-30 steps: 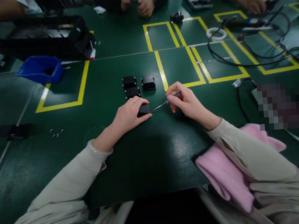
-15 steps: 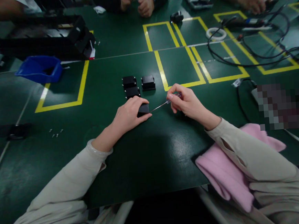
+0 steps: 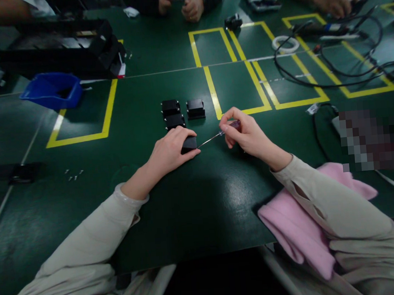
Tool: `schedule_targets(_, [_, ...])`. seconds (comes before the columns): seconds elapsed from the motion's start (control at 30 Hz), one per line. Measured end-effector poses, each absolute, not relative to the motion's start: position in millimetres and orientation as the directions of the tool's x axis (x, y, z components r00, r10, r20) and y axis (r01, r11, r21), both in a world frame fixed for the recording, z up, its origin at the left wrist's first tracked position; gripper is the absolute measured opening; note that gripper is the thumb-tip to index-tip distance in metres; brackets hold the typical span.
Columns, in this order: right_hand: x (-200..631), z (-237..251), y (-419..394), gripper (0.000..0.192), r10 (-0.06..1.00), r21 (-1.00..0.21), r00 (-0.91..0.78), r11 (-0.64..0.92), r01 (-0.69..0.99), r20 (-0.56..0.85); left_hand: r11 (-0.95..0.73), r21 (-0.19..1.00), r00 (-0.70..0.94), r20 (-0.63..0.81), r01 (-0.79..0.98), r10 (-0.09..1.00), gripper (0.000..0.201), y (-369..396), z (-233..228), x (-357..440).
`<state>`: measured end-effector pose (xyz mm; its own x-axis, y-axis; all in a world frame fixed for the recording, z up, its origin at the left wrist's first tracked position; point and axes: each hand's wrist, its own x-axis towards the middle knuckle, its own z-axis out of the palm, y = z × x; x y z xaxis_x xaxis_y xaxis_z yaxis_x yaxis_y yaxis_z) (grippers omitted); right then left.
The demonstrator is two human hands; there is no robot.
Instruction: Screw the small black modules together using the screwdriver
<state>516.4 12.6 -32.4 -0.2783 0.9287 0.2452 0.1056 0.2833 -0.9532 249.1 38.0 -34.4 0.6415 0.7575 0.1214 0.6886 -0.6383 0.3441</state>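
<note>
My left hand (image 3: 171, 147) is closed around a small black box (image 3: 189, 144) on the green table, thumb along its near side and fingers over its far side. In my right hand (image 3: 239, 128) is a screwdriver (image 3: 213, 139) with a dark, partly clear handle. Its thin shaft slants down to the left, and the tip meets the box's right side near my left thumb. Just beyond my left hand lie two similar black boxes (image 3: 170, 107), one behind the other, with shiny screw-like bits at their sides. Another black box (image 3: 195, 108) sits to their right.
Several small screws (image 3: 74, 175) lie at the left. A blue bin (image 3: 54, 90) and a long black tray (image 3: 56, 49) stand beyond them. Pink cloth (image 3: 294, 221) lies under my right forearm. Black cables (image 3: 328, 85) loop at the right. Other people's hands (image 3: 191, 9) are across the table.
The screwdriver handle has turned slightly in my right hand, whose fingers have shifted a little. My left hand and the box have stayed in place.
</note>
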Motion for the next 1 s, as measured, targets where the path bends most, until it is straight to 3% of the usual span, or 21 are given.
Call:
schedule_targets(0.27, [516.2, -32.5, 12.3, 0.036, 0.933, -0.959, -0.280, 0.264, 0.102, 0.227, -0.643, 0.350, 0.646, 0.127, 0.681, 0.753, 0.042, 37.5, -33.9, 249.1])
schedule_targets(0.47, [516.3, -31.9, 11.8, 0.023, 0.927, -0.951, -0.273, 0.294, 0.100, 0.258, -0.648, 0.341, 0.649, 0.127, 0.681, 0.750, 0.043, 37.8, -34.8, 249.5])
schedule_targets(0.67, [516.3, -34.2, 12.9, 0.032, 0.930, -0.958, -0.281, 0.273, 0.088, 0.239, -0.648, 0.327, 0.644, 0.135, 0.688, 0.753, 0.043, 37.6, -36.0, 248.9])
schedule_targets(0.87, [517.1, -32.0, 12.8, 0.019, 0.921, -0.947, -0.287, 0.303, 0.105, 0.263, -0.653, 0.328, 0.649, 0.138, 0.683, 0.748, 0.042, 37.8, -35.2, 249.0])
schedule_targets(1.0, [516.6, -33.8, 13.1, 0.022, 0.925, -0.952, -0.284, 0.290, 0.095, 0.253, -0.651, 0.324, 0.647, 0.136, 0.687, 0.751, 0.041, 37.6, -34.7, 249.5])
